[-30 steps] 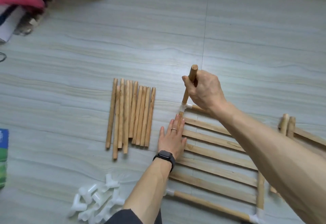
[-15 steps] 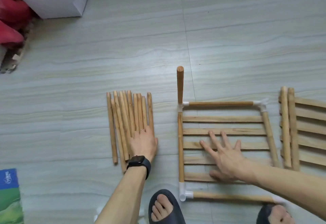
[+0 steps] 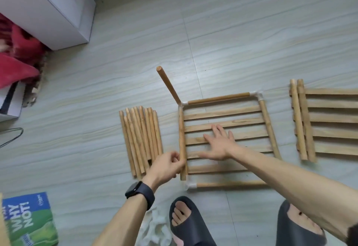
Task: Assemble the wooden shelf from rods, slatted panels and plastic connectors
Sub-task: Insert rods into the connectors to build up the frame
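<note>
A square frame of rods (image 3: pixel 219 98) and white plastic connectors (image 3: pixel 190 185) lies on the floor around a slatted panel (image 3: pixel 222 113). One rod (image 3: pixel 168 84) stands up, tilted, from the far left corner connector (image 3: pixel 183 104). My right hand (image 3: pixel 219 143) lies flat on the slats with fingers spread. My left hand (image 3: pixel 166 165) grips a rod (image 3: pixel 181 135) that runs along the frame's left side; whether it is the frame's own rod is unclear. Several loose rods (image 3: pixel 141 139) lie in a pile just left of it.
A second slatted panel (image 3: pixel 329 123) with two rods (image 3: pixel 302 120) on it lies to the right. Loose white connectors (image 3: pixel 155 228) sit by my feet in dark slippers (image 3: pixel 189 224). A white cabinet (image 3: pixel 58 9), red cloth (image 3: pixel 15 67) and a green booklet (image 3: pixel 29 220) are at the left.
My right hand let go of the standing rod and came down flat on the slats. My left hand went to the rod pile, then closed round a rod at the frame's left side.
</note>
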Motion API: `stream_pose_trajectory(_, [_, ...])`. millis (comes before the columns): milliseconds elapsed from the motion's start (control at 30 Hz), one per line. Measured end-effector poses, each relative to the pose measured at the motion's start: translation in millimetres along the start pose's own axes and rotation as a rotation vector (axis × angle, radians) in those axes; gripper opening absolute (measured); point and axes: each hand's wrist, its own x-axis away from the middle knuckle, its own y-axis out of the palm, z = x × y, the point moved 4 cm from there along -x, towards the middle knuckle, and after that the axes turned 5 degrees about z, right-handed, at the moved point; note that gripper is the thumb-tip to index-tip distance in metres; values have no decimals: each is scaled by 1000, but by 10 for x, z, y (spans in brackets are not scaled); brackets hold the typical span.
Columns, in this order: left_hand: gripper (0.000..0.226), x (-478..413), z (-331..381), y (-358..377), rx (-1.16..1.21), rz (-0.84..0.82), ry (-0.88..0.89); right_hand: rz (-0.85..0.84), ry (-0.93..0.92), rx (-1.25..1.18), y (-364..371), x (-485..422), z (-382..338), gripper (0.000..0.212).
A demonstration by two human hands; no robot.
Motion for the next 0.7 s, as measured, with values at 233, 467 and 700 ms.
stream_pose_trajectory(233, [12, -28, 956, 99, -688, 3, 396, 385, 159, -1402, -563, 418, 404, 40])
stream_pose_trajectory(467, [37, -633, 1694, 557, -861, 101, 572, 647, 297, -1451, -873, 1057, 1587, 47])
stream_pose_trajectory(700, [95, -1060, 1238, 1564, -688, -86, 198, 1079, 351, -1173, -1431, 1372, 2308, 41])
